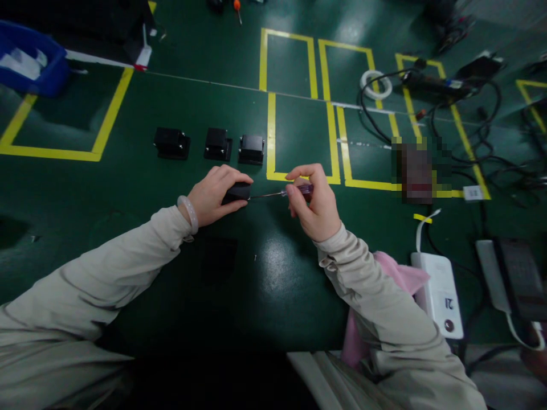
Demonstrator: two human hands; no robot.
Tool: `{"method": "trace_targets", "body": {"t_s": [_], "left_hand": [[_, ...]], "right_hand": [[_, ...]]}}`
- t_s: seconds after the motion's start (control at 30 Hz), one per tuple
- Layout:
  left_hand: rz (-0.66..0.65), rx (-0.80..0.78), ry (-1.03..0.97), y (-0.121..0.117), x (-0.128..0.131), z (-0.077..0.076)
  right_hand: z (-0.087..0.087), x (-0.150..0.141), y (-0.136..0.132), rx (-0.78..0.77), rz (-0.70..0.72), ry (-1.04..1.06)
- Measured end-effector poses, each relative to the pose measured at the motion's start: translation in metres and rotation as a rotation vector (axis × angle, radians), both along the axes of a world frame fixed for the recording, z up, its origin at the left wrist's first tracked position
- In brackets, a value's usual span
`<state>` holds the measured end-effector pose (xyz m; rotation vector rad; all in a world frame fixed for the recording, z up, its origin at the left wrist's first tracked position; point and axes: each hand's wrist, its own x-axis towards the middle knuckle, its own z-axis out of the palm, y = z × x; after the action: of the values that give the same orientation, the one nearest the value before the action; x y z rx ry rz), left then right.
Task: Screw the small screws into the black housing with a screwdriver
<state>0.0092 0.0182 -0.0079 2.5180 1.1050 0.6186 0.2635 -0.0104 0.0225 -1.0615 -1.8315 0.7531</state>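
My left hand [217, 196] is wrapped round a small black block-shaped part [236, 193] on the green table, with fingers over its top and the thumb along its near side. In my right hand [315, 199] is a screwdriver [303, 189] with a clear purplish handle, gripped by thumb and fingers. Its thin metal shaft points left, and the tip meets the right end of the black part. Just beyond my left hand stand three similar black parts [171, 143] in a row, with shiny screws showing. A tiny screw [255, 258] lies on the near table surface.
Yellow tape outlines [303, 176] mark the green table. A blue bin [34, 62] stands far left. At right are black cables, a white tape roll [376, 85], a white power bank [440, 296] and a pink cloth [399, 273] by my right forearm. An orange-handled screwdriver [237, 7] lies at the back.
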Motion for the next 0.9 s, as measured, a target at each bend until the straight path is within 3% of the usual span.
{"method": "trace_targets", "body": {"t_s": [0.9], "left_hand": [[0.015, -0.034, 0.011, 0.0003, 0.0003, 0.001]], "right_hand": [[-0.0028, 0.0006, 0.0014, -0.01, -0.001, 0.001]]}}
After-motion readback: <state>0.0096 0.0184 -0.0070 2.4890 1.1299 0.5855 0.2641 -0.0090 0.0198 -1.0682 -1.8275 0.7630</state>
